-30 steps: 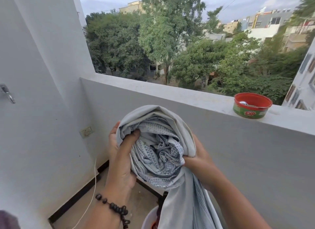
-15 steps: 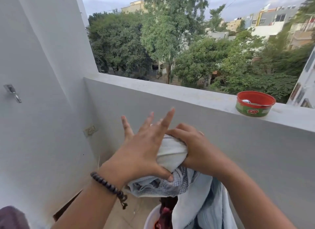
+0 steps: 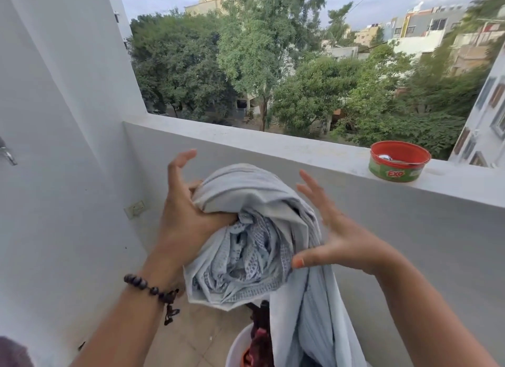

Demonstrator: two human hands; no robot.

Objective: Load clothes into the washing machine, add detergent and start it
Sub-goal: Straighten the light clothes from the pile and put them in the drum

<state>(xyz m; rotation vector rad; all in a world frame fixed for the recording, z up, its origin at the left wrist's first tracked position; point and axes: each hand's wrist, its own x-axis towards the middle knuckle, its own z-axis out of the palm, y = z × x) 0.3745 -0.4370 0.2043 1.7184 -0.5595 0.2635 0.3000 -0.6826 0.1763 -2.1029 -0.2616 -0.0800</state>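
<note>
I hold a bundled pale blue-grey cloth [image 3: 254, 230] with a dark printed pattern at chest height, above a white bucket [image 3: 237, 347] holding dark red clothes [image 3: 259, 342]. My left hand [image 3: 185, 216], with a bead bracelet on the wrist, grips the bundle's upper left with its thumb pushed into the folds and its fingers spread. My right hand [image 3: 336, 241] presses the bundle's right side, thumb against the cloth and fingers splayed upward. A long tail of the cloth hangs down into the bucket. No washing machine or detergent is visible.
A grey parapet wall [image 3: 273, 148] runs across in front, with a red and green tub [image 3: 399, 161] on its ledge at the right. A white wall [image 3: 54, 148] with a socket [image 3: 135, 209] stands at the left. Tiled floor [image 3: 196, 336] lies below.
The bundle is raised again and turned, so its rolled patterned inside faces me. My left hand moved from on top of it to its left side; my right hand's fingers opened out.
</note>
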